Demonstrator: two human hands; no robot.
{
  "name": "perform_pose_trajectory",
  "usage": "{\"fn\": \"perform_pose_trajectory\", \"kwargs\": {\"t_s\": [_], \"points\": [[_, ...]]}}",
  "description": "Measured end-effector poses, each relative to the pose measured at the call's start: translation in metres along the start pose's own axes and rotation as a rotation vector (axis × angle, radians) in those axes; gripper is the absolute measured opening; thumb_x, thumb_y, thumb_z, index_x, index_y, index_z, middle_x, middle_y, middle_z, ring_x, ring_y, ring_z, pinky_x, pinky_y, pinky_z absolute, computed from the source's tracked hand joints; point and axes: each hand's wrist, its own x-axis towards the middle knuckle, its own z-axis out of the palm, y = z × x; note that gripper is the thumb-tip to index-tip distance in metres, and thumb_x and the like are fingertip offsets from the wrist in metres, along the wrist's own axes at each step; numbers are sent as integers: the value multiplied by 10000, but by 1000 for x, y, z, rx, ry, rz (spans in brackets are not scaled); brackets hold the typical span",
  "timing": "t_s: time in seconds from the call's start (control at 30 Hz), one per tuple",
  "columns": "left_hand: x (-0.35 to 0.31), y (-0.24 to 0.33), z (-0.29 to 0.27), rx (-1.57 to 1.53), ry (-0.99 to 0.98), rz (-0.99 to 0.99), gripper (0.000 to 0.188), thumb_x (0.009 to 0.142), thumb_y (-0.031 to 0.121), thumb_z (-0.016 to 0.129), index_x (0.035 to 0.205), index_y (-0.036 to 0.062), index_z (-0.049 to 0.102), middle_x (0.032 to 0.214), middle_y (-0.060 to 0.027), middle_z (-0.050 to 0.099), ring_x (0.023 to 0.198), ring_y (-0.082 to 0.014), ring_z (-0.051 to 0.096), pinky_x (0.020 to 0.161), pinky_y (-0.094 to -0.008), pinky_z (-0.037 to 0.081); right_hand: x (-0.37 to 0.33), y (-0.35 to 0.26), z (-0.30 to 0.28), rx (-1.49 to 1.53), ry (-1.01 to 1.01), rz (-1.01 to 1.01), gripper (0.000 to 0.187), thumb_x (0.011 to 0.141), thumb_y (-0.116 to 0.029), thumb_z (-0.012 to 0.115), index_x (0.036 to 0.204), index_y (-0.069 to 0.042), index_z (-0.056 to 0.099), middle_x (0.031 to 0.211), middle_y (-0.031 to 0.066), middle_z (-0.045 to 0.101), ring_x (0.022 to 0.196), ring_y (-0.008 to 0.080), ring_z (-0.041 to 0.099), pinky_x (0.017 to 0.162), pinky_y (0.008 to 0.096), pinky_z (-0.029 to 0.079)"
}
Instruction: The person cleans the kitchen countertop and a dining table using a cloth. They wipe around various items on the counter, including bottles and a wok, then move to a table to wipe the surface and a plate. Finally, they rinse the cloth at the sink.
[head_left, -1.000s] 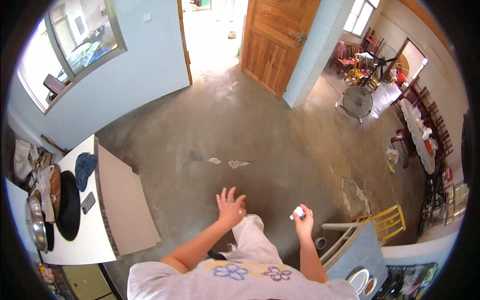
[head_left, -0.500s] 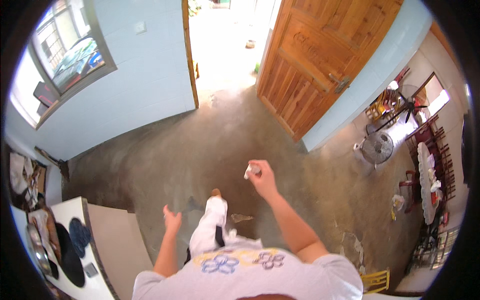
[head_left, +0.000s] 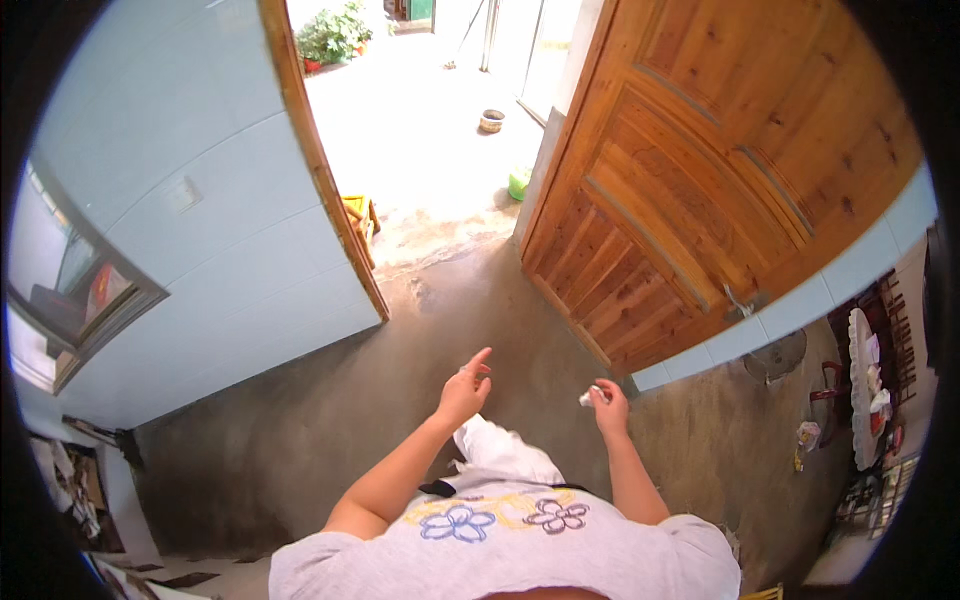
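Observation:
My left hand (head_left: 467, 391) is held out in front of me over the floor, fingers apart, with nothing in it. To the right, my right hand (head_left: 611, 405) pinches a small crumpled white thing (head_left: 589, 397) that looks like a wad of tissue. It sticks out on the left side of my fingertips. Both hands are in the air, and neither touches the wooden door (head_left: 690, 190), which stands open beyond my right hand.
Ahead is a bright doorway with a wooden frame (head_left: 325, 185). Past it are a pot (head_left: 491, 121), a green basin (head_left: 519, 183), a yellow stool (head_left: 361, 214) and potted plants (head_left: 332, 35). A fan (head_left: 775, 357) and a table (head_left: 861, 390) stand on the right.
I have stepped closer to the doorway. My left hand has swung forward, and my right hand has come back and to the right, still pinching the white wad.

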Motion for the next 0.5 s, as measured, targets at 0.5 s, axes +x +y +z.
{"fn": "perform_pose_trajectory", "kwargs": {"t_s": [0.5], "points": [[475,-153,-182,53,368,-382,694,819,75,642,1406,47,272,1204,-212,465,848,-258,626,805,-379,526,513,-298,337,195,-261,-301,267,788,-38,714,1025,-35,591,983,52,614,837,145,656,717,266,525]]}}
